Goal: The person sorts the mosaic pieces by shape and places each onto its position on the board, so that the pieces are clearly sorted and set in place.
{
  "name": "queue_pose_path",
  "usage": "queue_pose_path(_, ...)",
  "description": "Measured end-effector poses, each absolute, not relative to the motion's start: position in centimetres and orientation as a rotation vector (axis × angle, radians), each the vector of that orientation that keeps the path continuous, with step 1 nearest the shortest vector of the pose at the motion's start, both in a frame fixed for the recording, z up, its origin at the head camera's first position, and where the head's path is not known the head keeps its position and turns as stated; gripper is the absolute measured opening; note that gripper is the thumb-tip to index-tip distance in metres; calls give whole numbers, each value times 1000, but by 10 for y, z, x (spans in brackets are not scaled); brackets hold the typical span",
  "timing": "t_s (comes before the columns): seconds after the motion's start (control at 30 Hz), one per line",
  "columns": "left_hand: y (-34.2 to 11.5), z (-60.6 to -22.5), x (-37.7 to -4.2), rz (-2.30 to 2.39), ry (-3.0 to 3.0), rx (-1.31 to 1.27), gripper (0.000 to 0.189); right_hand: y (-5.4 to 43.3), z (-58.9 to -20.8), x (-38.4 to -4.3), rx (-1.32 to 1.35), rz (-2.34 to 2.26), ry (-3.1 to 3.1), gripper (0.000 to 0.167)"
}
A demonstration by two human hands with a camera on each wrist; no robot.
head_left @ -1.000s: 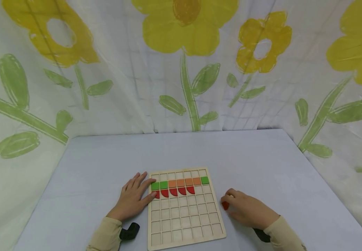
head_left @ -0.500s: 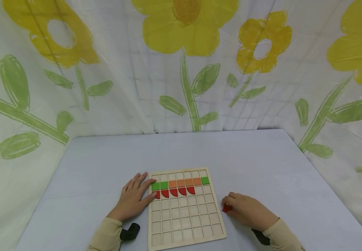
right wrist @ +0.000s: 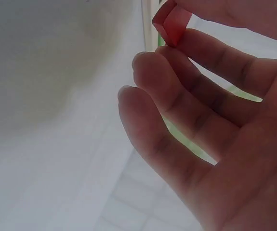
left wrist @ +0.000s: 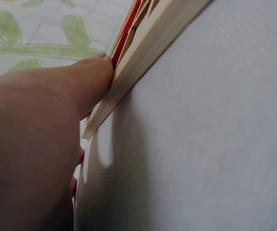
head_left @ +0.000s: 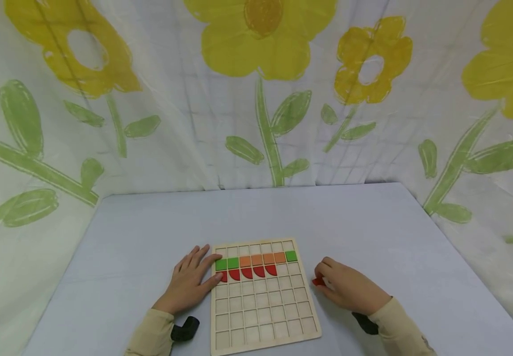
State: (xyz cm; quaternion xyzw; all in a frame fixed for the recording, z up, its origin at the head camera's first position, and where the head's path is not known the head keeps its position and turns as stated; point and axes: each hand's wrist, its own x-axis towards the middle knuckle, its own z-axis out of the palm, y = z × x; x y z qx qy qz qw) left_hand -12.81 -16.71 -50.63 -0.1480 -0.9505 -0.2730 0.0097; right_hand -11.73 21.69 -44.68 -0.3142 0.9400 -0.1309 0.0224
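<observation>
A wooden grid board (head_left: 263, 316) lies on the table, one row filled with green squares (head_left: 233, 263) and orange squares (head_left: 256, 259). Below that row sit several red quarter-circle tiles (head_left: 259, 271). My left hand (head_left: 186, 284) rests at the board's left edge, fingers spread; in the left wrist view its thumb (left wrist: 97, 79) touches the rim beside a red tile. Just right of the board, my right hand (head_left: 350, 287) pinches a red tile (right wrist: 174, 23) between thumb and index finger. The right wrist view shows its other fingers loosely bent underneath.
The white table (head_left: 149, 222) reaches back to a hanging cloth (head_left: 172, 148) printed with yellow flowers. Black wrist mounts (head_left: 185, 329) sit under both sleeves.
My right hand has turned the red tile between its fingers and shifted slightly, staying right of the board. The left hand and the tiles on the board have kept their places.
</observation>
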Motion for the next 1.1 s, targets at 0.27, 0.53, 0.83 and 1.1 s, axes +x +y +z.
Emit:
queue_pose_path(0.27, -167, -506, -127, -847, -2970, -456, 49, 206, -448, -130, -1126, -434, 2915, 12)
queue_pose_path(0.53, -167, -507, -128, -848, -2979, -457, 49, 179, -447, -149, -1261, -378, 2886, 17)
queue_pose_path(0.83, -168, -507, -128, -856, -2972, -464, 48, 161, -456, -159, -1158, -452, 2805, 11)
queue_pose_path(1.1, -167, -505, -128, -851, -2959, -470, 48, 154, -462, -158, -1108, -398, 2810, 14)
